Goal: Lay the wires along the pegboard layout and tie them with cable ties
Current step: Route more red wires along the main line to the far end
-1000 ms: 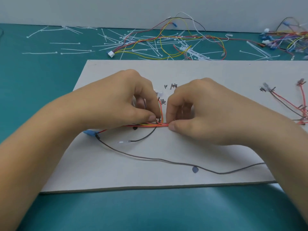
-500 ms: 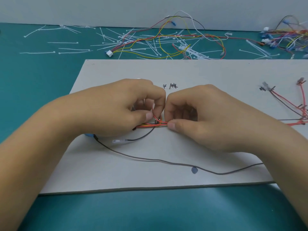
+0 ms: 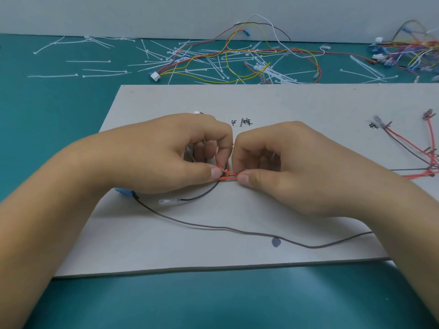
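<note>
A grey layout board [image 3: 285, 103] lies flat on the teal table. At its middle runs a thin bundle of red, orange and yellow wires [image 3: 228, 176]. My left hand [image 3: 180, 155] pinches the bundle between thumb and forefinger. My right hand [image 3: 275, 167] pinches it just to the right, thumb tip almost touching the left thumb. A black wire with a clear terminal [image 3: 166, 201] hangs below the bundle. A long grey wire [image 3: 237, 230] with a blue terminal [image 3: 124, 192] curves across the board's front. Whether a cable tie sits between my fingers is hidden.
Loose white cable ties [image 3: 95, 72] and a tangled coloured harness [image 3: 237, 58] lie behind the board. Another wire pile [image 3: 408, 53] sits at the far right. Red and black wires [image 3: 413, 150] are laid on the board's right side. A dark dot [image 3: 276, 242] marks the board's front.
My left hand has shifted right along the bundle, closing the gap to my right hand. Its forefinger has curled down over the wires. The clear terminal slid slightly left.
</note>
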`<action>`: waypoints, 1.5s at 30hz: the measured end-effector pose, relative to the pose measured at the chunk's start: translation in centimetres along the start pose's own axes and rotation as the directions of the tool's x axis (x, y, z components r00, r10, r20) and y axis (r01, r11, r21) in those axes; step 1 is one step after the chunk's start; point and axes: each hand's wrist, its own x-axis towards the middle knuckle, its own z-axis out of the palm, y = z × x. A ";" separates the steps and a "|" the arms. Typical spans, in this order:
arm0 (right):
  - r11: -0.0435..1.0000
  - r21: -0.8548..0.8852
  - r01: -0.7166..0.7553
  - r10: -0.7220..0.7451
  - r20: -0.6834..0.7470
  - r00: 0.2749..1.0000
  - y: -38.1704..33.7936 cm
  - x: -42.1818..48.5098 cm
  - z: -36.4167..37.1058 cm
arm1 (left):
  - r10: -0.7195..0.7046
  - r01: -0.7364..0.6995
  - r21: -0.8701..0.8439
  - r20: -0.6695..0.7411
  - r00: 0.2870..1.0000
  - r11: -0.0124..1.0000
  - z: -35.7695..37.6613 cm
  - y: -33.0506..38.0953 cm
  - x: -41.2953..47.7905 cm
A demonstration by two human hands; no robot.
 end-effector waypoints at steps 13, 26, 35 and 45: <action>1.000 0.023 -0.011 0.011 0.005 1.000 0.0 0.2 0.0 | -0.018 0.017 -0.051 -0.017 1.000 0.999 0.0 -0.1 0.2; 0.998 0.022 -0.058 0.058 -0.031 0.998 -0.3 0.3 0.3 | 0.004 -0.010 -0.084 -0.073 0.997 0.996 0.1 0.0 0.0; 0.996 0.023 -0.084 0.085 -0.058 0.995 -0.7 0.3 0.6 | 0.018 -0.023 -0.027 -0.153 0.988 0.999 0.2 -0.1 -0.3; 0.991 -0.100 -0.084 0.074 -0.100 0.992 -1.1 0.0 0.8 | -0.002 0.033 0.089 -0.326 0.945 0.995 -2.6 -2.3 -1.7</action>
